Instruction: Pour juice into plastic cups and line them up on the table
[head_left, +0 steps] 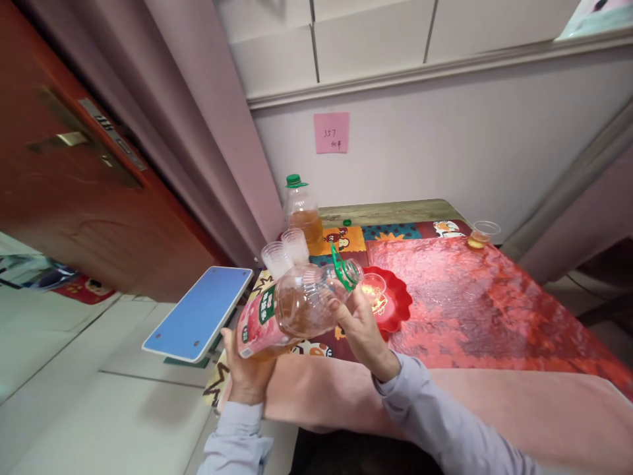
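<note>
A large clear bottle (304, 303) of amber drink, with a pink label and a green handle ring (340, 267), lies tilted in both my hands. My left hand (246, 376) supports its base from below, fingers partly hidden behind the label. Close to the neck, my right hand (363, 330) grips the bottle. The uncapped mouth points right, beside a clear plastic cup (374, 284) on a red scalloped plate (404, 307). I cannot tell whether liquid is flowing. Stacked clear cups (277, 258) stand just behind the bottle.
A second bottle (304, 224) with a green cap stands at the back left, near a loose green cap (347, 223). Another cup (479, 239) with amber drink sits toward the far right. A blue-topped board (198, 316) adjoins the table's left side.
</note>
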